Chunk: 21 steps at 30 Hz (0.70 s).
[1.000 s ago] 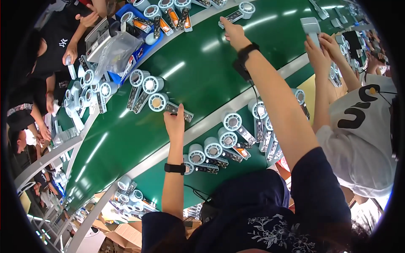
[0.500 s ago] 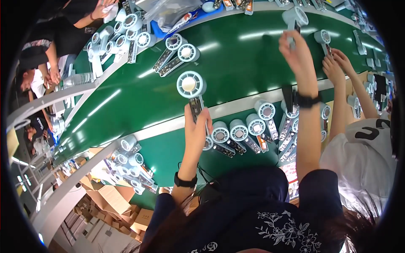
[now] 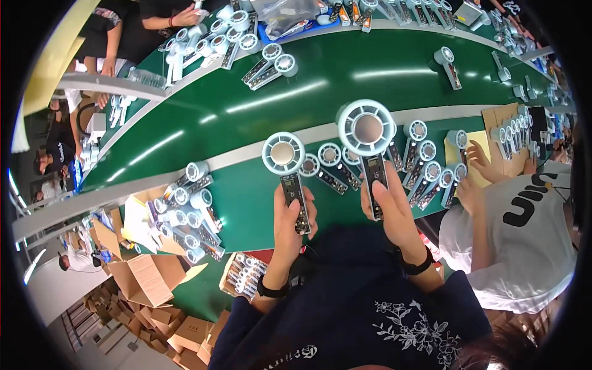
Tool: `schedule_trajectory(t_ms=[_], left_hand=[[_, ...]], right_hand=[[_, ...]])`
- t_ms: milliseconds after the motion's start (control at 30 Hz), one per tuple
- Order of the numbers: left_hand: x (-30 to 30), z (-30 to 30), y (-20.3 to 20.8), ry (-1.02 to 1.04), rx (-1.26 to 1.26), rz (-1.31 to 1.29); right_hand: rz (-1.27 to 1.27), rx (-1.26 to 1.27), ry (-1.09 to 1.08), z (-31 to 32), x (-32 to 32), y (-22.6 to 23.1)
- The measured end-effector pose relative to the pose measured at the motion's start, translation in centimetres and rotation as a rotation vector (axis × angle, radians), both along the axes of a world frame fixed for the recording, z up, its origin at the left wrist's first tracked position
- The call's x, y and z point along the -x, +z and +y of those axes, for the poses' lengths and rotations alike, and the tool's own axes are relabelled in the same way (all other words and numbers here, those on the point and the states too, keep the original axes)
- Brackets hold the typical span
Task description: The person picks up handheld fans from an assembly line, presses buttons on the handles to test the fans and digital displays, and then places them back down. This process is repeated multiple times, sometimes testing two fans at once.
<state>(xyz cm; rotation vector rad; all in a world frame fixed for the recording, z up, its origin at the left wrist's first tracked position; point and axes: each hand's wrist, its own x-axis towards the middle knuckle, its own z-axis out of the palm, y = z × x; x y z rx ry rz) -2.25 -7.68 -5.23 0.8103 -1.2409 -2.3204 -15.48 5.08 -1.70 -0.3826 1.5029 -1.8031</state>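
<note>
Reading the clock from between the hands, with twelve straight ahead, the left hand [image 3: 295, 219] grips the handle of the left fan-shaped unit [image 3: 289, 181], thumb across its exposed circuit board, the pale blue ring head tipped toward twelve. The right hand [image 3: 390, 200] grasps the right fan-shaped unit [image 3: 372, 161] the same way, its thumb also on the board; both units are held up side by side, apart from each other. Beneath lies a green bench [image 3: 246, 197], with a cluster of units [image 3: 428, 172] at two o'clock and a heap of units [image 3: 185, 213] at nine. A filled carton [image 3: 244, 275] sits at eight; a co-worker in a white shirt [image 3: 512, 246] is at three. Beyond a pale rail [image 3: 246, 154], a long green surface [image 3: 345, 80] carries a pair of units [image 3: 266, 63] at eleven and a lone unit [image 3: 449, 66] at one. Farthest, a blue tray [image 3: 271, 34] sits between eleven and twelve.
</note>
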Motion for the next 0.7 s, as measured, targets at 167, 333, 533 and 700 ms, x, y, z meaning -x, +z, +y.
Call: schedule_trajectory(t_ms=[167,333,533,700], left_hand=[[-3.1,0.6,1.9,0.026,-0.022,0.079],[-4.8,0.2,2.9,0.045,0.071,0.156],[-5.6,0.7,4.1,0.003,0.130,0.233],[-6.0,1.2,4.2,-0.081,0.097,0.292]], right_hand=[[0.002,0.011,0.090,0.3,-3.7,0.8],[0.041,0.052,0.085,-0.1,-7.0,1.0],[0.051,0.065,0.027,0.2,-9.9,1.6],[0.043,0.089,-0.033,0.5,-11.6,1.4]])
